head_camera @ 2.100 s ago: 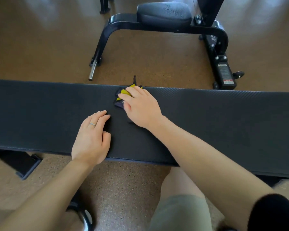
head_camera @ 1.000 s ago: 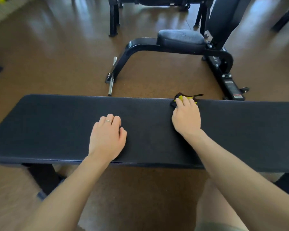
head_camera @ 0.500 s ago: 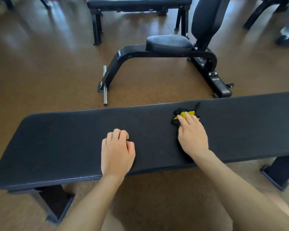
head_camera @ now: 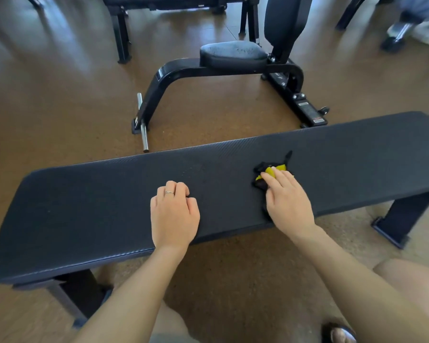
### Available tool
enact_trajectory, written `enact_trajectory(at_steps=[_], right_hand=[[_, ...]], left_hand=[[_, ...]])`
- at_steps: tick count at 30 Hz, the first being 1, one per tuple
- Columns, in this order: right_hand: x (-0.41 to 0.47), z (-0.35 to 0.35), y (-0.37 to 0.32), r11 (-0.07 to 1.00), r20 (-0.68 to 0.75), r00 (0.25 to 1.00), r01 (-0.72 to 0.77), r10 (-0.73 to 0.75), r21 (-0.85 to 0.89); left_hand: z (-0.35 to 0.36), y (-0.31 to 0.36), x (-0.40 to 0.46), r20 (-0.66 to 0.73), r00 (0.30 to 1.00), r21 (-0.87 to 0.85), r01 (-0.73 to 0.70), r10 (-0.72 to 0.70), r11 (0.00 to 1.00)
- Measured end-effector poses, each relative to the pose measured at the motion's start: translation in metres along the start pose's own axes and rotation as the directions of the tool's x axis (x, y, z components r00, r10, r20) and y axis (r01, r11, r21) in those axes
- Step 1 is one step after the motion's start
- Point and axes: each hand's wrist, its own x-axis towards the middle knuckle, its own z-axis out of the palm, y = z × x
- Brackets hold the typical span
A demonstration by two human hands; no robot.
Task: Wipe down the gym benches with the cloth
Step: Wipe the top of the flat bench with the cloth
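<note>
A long flat gym bench (head_camera: 84, 214) with black padding runs across the head view in front of me. A crumpled black and yellow cloth (head_camera: 274, 170) lies on its pad right of the middle. My right hand (head_camera: 286, 201) lies flat on the cloth with straight fingers, pressing it onto the pad. My left hand (head_camera: 175, 214) rests on the pad near the middle with its fingers curled under, holding nothing. A ring shows on one of its fingers.
A black adjustable seat bench (head_camera: 230, 58) with a steel bar (head_camera: 143, 125) at its foot stands on the brown floor beyond. Another flat bench (head_camera: 169, 1) stands farther back. The near bench's legs (head_camera: 396, 219) stand at right and lower left. My knees are below.
My right hand slid the cloth rightward along the pad from the middle. My left hand's fingers curled under. The view lifted, showing both bench ends.
</note>
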Motion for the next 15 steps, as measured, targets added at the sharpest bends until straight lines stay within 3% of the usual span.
enact_trajectory(at_steps=[3, 9, 12, 15], right_hand=[[-0.005, -0.001, -0.042, 0.996, -0.038, 0.996, -0.085, 0.084, -0.038], [-0.056, 0.019, -0.151, 0.965, -0.002, 0.983, 0.183, -0.186, 0.188], [-0.05, 0.014, -0.124, 0.94, 0.008, 0.95, 0.307, -0.311, 0.15], [-0.039, 0.008, -0.075, 0.968, -0.054, 0.974, 0.226, -0.221, 0.106]], left_hand=[[0.001, 0.0, 0.001, 0.012, 1.0, -0.015, 0.005, -0.005, 1.0], [-0.013, -0.017, 0.014, 0.071, 0.99, 0.02, -0.12, 0.118, 0.993], [-0.025, -0.041, 0.007, 0.072, 0.986, 0.134, -0.16, 0.152, 0.978], [-0.023, -0.05, -0.004, 0.061, 0.994, 0.115, -0.094, 0.088, 0.989]])
